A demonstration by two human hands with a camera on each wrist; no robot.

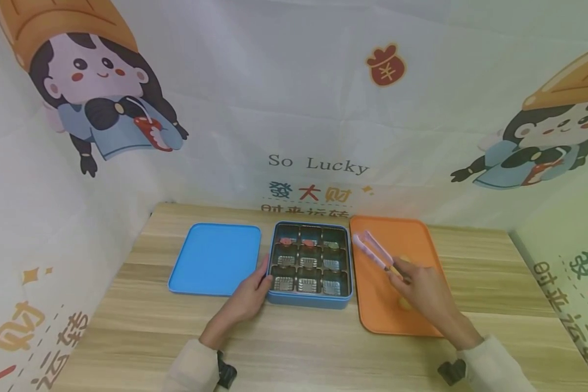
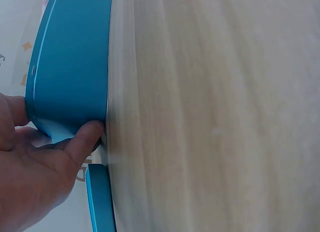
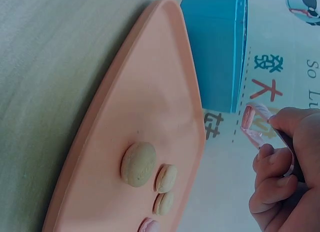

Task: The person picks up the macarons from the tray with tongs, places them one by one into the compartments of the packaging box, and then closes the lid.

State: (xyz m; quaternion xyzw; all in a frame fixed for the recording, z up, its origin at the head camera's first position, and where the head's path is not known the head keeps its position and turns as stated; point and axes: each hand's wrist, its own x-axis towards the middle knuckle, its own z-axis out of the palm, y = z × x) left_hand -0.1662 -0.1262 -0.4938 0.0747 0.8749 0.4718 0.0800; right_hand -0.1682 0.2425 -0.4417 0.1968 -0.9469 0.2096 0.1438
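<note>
A blue box point(image 1: 310, 302) with a dark divided insert stands mid-table. Two reddish-pink macarons point(image 1: 286, 242) and a green one point(image 1: 333, 245) sit in its back row of compartments. My left hand point(image 1: 249, 294) grips the box's near left corner, thumb and fingers on its sides, as the left wrist view also shows. In my right hand point(image 1: 423, 288) is a pair of tongs point(image 1: 374, 251) with pale purple tips, raised over the orange tray point(image 1: 382, 318). Between those tips the right wrist view shows a pink macaron point(image 3: 248, 117).
On the tray lie several macarons: a larger beige one point(image 3: 138, 164), pale ones point(image 3: 166, 178) and a pink one point(image 3: 149, 225). Left of the box, a blue square lid point(image 1: 215, 258) lies flat. A printed cloth point(image 1: 255, 109) hangs behind the wooden table point(image 1: 294, 348).
</note>
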